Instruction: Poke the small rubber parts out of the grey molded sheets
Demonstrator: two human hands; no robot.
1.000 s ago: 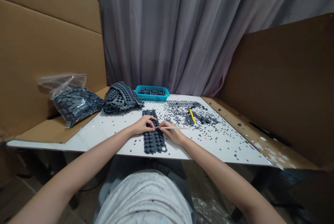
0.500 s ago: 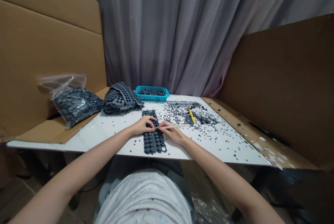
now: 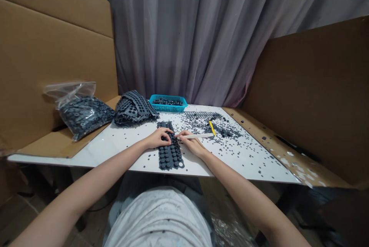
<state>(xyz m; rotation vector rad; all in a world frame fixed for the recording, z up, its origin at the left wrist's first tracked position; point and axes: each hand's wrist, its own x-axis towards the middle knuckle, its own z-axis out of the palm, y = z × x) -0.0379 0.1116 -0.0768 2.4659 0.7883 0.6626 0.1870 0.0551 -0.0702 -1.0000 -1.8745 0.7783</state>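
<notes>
A dark rubbery sheet with rows of round raised pieces (image 3: 169,156) lies lengthwise on the white table (image 3: 115,145). My left hand (image 3: 161,138) rests over its left side, the fingers curved down onto it; whether they pinch anything is hidden. At the sheet's right edge, my right hand (image 3: 188,142) is closed around a white pen-like tool (image 3: 201,136). The tool's tip points left at the sheet, and its back end reaches toward a yellow stick (image 3: 212,128).
Perforated dark sheets (image 3: 134,108) are heaped at the back left, beside a clear bag of dark pieces (image 3: 83,114). A blue basket (image 3: 168,108) of small parts stands behind. Small dark bits (image 3: 227,133) litter the right side. Cardboard walls (image 3: 317,97) flank the table.
My right hand has moved slightly right and up, away from my left fingertips, with the white tool in it. My left hand and the sheet look the same.
</notes>
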